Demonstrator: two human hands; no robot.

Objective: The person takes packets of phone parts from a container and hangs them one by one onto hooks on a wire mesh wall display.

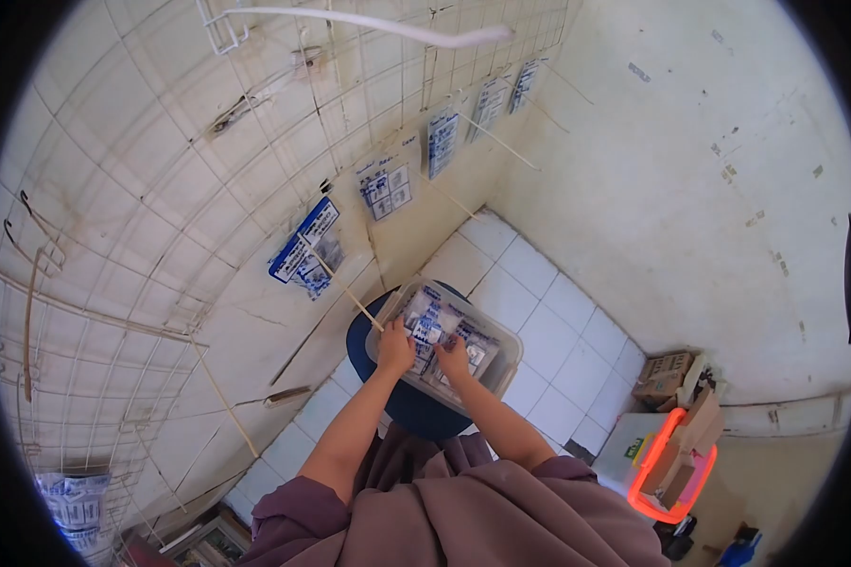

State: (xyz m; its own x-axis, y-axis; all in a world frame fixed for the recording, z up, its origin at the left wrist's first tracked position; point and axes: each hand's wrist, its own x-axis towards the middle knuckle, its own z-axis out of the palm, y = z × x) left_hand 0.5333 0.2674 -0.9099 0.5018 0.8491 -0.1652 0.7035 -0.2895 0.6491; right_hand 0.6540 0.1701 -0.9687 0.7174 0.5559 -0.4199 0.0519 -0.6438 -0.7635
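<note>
A translucent plastic tub (512, 352) filled with clear packets printed in blue stands on a dark blue round stool (416, 416) in front of me. Both hands reach down into it. My left hand (397, 348) is closed at the left edge of a plastic packet (427, 326), its fingers partly hidden. Opposite it, my right hand (453, 360) grips among the packets on the right side, the thumb lying on top of the plastic. What the small packets contain is too small to make out.
White wire grid (161, 180) with projecting hooks covers the wall to my left. Blue-labelled packets (304, 248) hang from it, and one hook (350, 295) ends near my left hand. Cardboard boxes (664, 376) and an orange-rimmed basket (673, 518) stand at the right.
</note>
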